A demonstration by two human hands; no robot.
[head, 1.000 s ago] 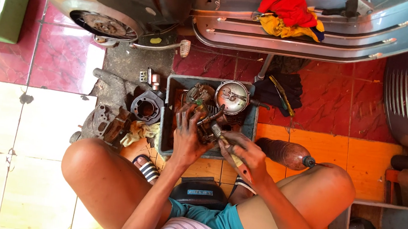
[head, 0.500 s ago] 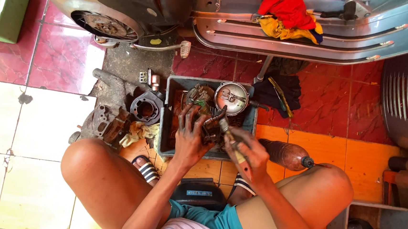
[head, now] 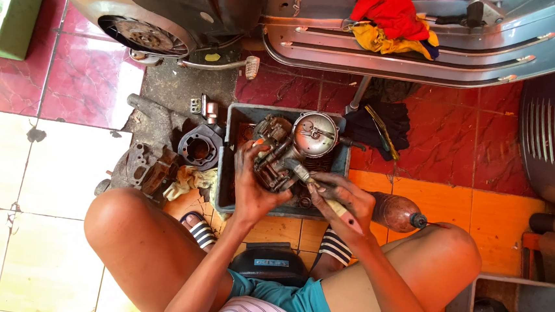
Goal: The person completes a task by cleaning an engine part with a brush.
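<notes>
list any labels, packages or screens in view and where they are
Small label: pale blue rectangle on the black seat between the person's knees, print too small to tell.
Brown bottle: lies on the orange tile beside the right hand, dark cap, no label visible.
No screens.

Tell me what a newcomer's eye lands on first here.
Both hands meet over a grey tray on the floor: the left hand grips a greasy metal engine part, and the right hand works a brush against it. Behind the tray stretches a silver-blue scooter body with a red rag draped on top.
</notes>
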